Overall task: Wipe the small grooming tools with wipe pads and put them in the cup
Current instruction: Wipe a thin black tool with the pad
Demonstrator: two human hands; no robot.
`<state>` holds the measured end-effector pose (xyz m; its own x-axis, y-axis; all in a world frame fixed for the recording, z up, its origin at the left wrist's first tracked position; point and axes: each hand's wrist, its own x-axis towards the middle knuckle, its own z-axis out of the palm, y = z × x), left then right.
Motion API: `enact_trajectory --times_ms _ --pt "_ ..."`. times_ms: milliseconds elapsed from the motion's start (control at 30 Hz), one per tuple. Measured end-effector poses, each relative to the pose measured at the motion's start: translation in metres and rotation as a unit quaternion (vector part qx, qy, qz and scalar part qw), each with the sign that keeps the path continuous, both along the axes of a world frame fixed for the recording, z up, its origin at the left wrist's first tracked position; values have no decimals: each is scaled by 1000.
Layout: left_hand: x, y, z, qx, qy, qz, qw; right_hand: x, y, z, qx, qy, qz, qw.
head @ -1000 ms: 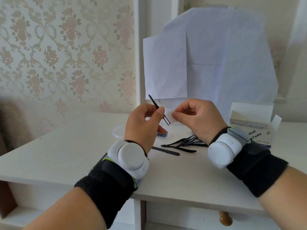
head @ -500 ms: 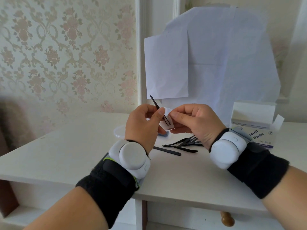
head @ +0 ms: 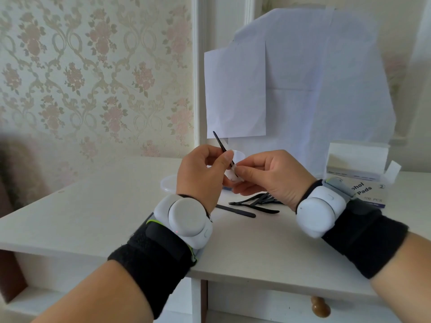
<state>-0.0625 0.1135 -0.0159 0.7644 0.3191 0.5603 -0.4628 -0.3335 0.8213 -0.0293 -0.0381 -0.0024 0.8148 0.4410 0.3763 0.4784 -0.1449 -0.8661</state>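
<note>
My left hand [head: 202, 173] grips a thin black tweezer [head: 220, 143] whose upper end sticks up and to the left. My right hand [head: 268, 174] pinches a small white wipe pad [head: 231, 175] wrapped round the tweezer's lower end. Both hands meet above the white table [head: 98, 206]. Behind them shows the rim of a clear plastic cup [head: 238, 153], mostly hidden. Several black grooming tools [head: 254, 203] lie in a loose pile on the table beneath my right hand.
A clear round lid [head: 168, 183] lies on the table behind my left hand. An open white box of alcohol pads [head: 363, 180] stands at the right. White paper sheets [head: 298, 89] hang on the wall behind. A drawer knob [head: 320, 306] sits below the table edge.
My right hand has closed the pad round the tweezer's lower end and moved in against my left hand. The tweezer now stands a little more upright.
</note>
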Motion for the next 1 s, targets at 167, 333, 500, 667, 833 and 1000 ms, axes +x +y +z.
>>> enact_trajectory --times_ms 167,333,500,667,833,1000 --pt "-3 -2 1 -11 6 -12 1000 -2 -2 2 -89 -88 -52 991" --pt "-5 -3 2 -17 9 -24 1000 -3 -3 3 -136 -135 -90 977" --pt "-7 -5 3 -40 10 -19 999 -2 -3 4 -179 -183 -118 959" --pt "-8 -3 5 -44 -28 27 998 1 -5 2 -214 -220 -130 943" --pt "-6 -1 4 -20 -15 26 999 1 -4 1 -234 -261 -138 926" --pt "-6 -1 3 -18 -6 11 1000 1 -4 0 -218 -281 -130 926"
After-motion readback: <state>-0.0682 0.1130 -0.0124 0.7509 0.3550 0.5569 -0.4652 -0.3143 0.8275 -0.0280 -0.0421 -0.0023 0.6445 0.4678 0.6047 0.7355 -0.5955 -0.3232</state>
